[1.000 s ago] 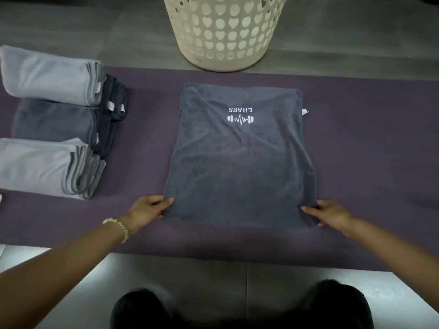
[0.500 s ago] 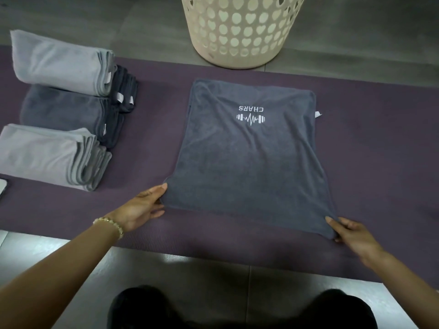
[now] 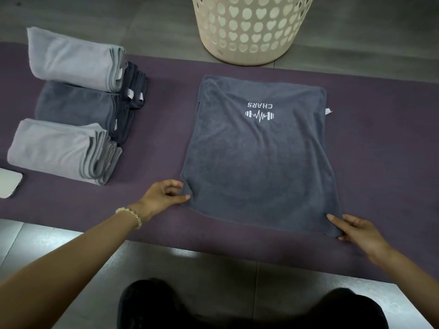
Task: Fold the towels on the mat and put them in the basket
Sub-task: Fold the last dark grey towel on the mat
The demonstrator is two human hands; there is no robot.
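Note:
A dark grey towel with a white "CHARS" logo lies flat on the purple mat, folded once. My left hand pinches its near left corner. My right hand pinches its near right corner, thumb on top of the cloth. Beyond the mat's far edge stands the cream basket with heart-shaped holes; its inside is out of view.
On the left of the mat sit several folded stacks: light grey towels, dark grey towels, and another light grey stack. A white flat object lies at the left edge. My knees show at the bottom.
My left hand has closed its fingers on the near left corner, where before it lay flat beside it. My right hand still holds the near right corner, pulled out toward me.

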